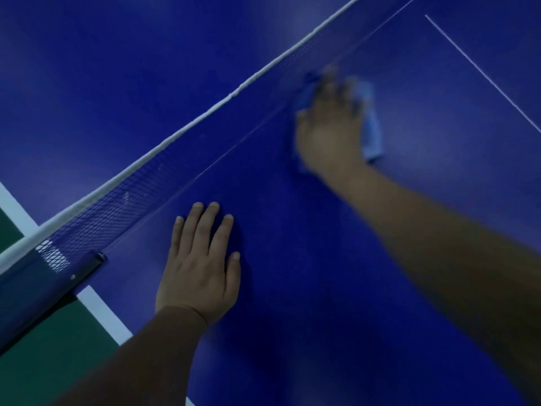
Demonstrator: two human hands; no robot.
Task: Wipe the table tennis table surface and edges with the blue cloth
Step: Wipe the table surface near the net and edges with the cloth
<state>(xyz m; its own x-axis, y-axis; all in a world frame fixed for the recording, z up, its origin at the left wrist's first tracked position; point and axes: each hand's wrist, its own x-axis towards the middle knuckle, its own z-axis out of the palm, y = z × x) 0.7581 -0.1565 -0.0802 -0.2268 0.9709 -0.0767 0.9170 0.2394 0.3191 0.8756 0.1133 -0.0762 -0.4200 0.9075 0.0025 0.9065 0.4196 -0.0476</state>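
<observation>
The dark blue table tennis table fills most of the view. My right hand, blurred by motion, presses the light blue cloth flat on the table just beside the net; its fingers look spread over the cloth. The cloth sticks out to the right of the hand and a darker fold shows at its left. My left hand rests flat on the table with straight fingers, close to the net and near the left side edge.
The net with its white top band runs diagonally from lower left to upper right. A blue net post clamp sits at the table's left edge. White side line borders green floor. A thin white centre line crosses at the right.
</observation>
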